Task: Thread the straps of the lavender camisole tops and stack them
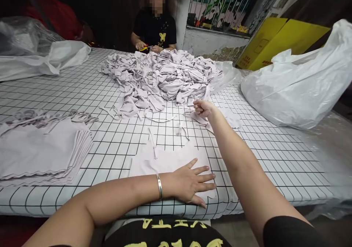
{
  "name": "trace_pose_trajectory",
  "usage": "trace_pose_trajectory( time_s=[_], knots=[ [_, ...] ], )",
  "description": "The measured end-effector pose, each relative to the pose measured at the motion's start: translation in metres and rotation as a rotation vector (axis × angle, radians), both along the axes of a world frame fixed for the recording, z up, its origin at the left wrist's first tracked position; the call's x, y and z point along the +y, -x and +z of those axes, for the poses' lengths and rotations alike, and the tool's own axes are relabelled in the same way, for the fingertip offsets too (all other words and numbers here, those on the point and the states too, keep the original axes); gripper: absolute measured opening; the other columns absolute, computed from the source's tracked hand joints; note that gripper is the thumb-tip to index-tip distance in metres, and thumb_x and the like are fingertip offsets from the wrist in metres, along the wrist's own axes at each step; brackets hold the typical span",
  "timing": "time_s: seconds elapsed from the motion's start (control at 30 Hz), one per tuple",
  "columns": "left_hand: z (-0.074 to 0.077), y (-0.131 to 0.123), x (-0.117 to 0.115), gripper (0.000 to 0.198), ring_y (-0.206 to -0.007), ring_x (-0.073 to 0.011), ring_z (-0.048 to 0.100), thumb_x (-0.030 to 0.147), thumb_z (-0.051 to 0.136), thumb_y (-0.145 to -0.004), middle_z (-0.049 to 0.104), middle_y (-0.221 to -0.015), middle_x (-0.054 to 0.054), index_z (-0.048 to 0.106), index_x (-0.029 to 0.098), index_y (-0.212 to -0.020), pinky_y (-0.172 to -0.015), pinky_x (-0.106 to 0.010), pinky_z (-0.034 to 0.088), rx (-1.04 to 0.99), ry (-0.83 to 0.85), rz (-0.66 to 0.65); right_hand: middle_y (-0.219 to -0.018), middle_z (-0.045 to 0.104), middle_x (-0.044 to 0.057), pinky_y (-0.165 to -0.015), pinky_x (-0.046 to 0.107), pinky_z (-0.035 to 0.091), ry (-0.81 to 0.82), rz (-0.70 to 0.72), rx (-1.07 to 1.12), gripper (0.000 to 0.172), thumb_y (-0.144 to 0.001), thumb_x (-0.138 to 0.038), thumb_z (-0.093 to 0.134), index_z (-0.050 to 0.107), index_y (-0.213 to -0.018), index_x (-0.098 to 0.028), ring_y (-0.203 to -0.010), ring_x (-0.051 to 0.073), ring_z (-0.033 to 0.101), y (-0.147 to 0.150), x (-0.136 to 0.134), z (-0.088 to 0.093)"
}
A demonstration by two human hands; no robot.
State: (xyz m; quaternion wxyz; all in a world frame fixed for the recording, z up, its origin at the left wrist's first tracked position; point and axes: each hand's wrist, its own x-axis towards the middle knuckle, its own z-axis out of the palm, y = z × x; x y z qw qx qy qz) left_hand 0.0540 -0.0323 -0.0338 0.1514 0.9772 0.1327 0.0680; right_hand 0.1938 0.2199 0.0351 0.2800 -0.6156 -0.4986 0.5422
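Observation:
A pale lilac camisole with thin straps lies flat near the table's front edge. My left hand, with a silver bangle at the wrist, presses on it palm down, fingers spread. My right hand reaches to the near side of a big heap of crumpled garments in the same fabric. Its fingers are curled closed above another pale garment piece; whether they pinch that fabric is not clear. To the left lies a neat stack of flat camisoles, straps gathered at its far end.
A checked cloth covers the table. Across it sits a person holding a yellow-and-red tool. A full white plastic bag stands at right, before a yellow carton. More plastic bags lie at the back left.

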Motion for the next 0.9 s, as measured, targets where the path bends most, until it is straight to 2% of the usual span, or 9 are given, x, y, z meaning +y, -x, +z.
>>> trace_pose_trajectory(
  time_s=[0.1,0.17,0.27,0.37,0.43,0.5,0.6,0.7,0.9],
  knots=[
    [0.0,-0.001,-0.001,0.068,-0.147,-0.0287,0.017,0.062,0.034,-0.093,0.031,-0.155,-0.004,0.036,0.022,-0.148,-0.116,-0.06,0.012,-0.004,0.017,0.002,-0.049,0.044,-0.005,-0.037,0.02,0.021,-0.041,-0.036,-0.072,0.023,-0.08,-0.024,0.063,0.043,-0.068,-0.02,-0.04,0.005,0.027,0.008,-0.016,-0.004],
    [-0.001,-0.002,-0.001,0.068,-0.147,-0.0289,0.017,0.062,0.034,-0.093,0.031,-0.155,-0.004,0.037,0.022,-0.148,-0.116,-0.061,0.012,-0.009,0.017,0.005,-0.05,0.045,-0.006,-0.04,0.02,0.021,-0.112,0.005,-0.098,0.024,-0.073,-0.024,0.072,0.048,-0.07,-0.019,-0.042,0.005,0.03,0.013,-0.032,-0.007],
    [-0.004,-0.003,-0.001,0.068,-0.147,-0.029,0.018,0.062,0.034,-0.093,0.031,-0.156,-0.004,0.037,0.022,-0.148,-0.116,-0.061,0.011,-0.018,0.014,0.009,-0.055,0.046,-0.007,-0.047,0.02,0.028,-0.266,0.248,-0.146,0.024,-0.066,-0.027,0.077,0.055,-0.073,-0.019,-0.048,0.006,0.036,0.017,-0.06,-0.009],
    [-0.006,-0.002,-0.001,0.068,-0.146,-0.0296,0.021,0.062,0.036,-0.092,0.033,-0.155,-0.005,0.038,0.023,-0.147,-0.116,-0.061,0.012,-0.047,0.016,0.014,-0.056,0.052,-0.003,-0.051,0.024,0.033,-0.215,0.499,-0.365,0.029,-0.067,-0.039,0.076,0.056,-0.062,-0.019,-0.054,0.011,0.044,0.024,-0.088,-0.015],
    [-0.005,-0.002,-0.001,0.068,-0.146,-0.0301,0.021,0.062,0.037,-0.092,0.034,-0.155,-0.006,0.038,0.023,-0.147,-0.116,-0.061,0.011,-0.051,0.02,0.017,-0.057,0.055,0.0,-0.052,0.026,0.033,-0.159,0.466,-0.542,0.034,-0.067,-0.043,0.076,0.054,-0.058,-0.019,-0.056,0.013,0.048,0.032,-0.102,-0.026],
    [-0.005,-0.001,0.0,0.068,-0.146,-0.03,0.018,0.062,0.036,-0.092,0.033,-0.155,-0.006,0.037,0.022,-0.148,-0.117,-0.06,0.009,-0.06,0.011,0.016,-0.059,0.057,0.0,-0.051,0.025,0.032,-0.166,0.323,-0.6,0.031,-0.066,-0.037,0.078,0.053,-0.059,-0.02,-0.057,0.014,0.049,0.043,-0.111,-0.038],
    [-0.006,0.0,0.0,0.069,-0.147,-0.0294,0.014,0.062,0.033,-0.093,0.032,-0.156,-0.007,0.036,0.021,-0.149,-0.117,-0.059,0.006,-0.081,-0.017,0.014,-0.061,0.059,-0.001,-0.05,0.022,0.035,-0.063,0.14,-0.255,0.026,-0.071,-0.025,0.074,0.05,-0.062,-0.02,-0.054,0.011,0.048,0.055,-0.111,-0.048],
    [-0.009,-0.001,-0.002,0.069,-0.146,-0.0307,0.016,0.063,0.032,-0.093,0.031,-0.156,-0.007,0.037,0.021,-0.148,-0.115,-0.061,0.01,-0.06,-0.021,0.011,-0.066,0.064,0.001,-0.051,0.022,0.041,0.093,0.076,0.122,0.02,-0.082,-0.022,0.064,0.049,-0.069,-0.02,-0.052,0.01,0.051,0.054,-0.097,-0.04],
    [-0.011,-0.002,-0.002,0.069,-0.146,-0.0303,0.02,0.063,0.033,-0.093,0.033,-0.155,-0.005,0.035,0.022,-0.148,-0.115,-0.062,0.01,-0.044,-0.027,0.008,-0.071,0.067,0.0,-0.058,0.022,0.048,0.234,0.012,0.338,0.009,-0.092,-0.015,0.051,0.053,-0.083,-0.018,-0.059,0.009,0.062,0.039,-0.066,-0.006]
  ],
)
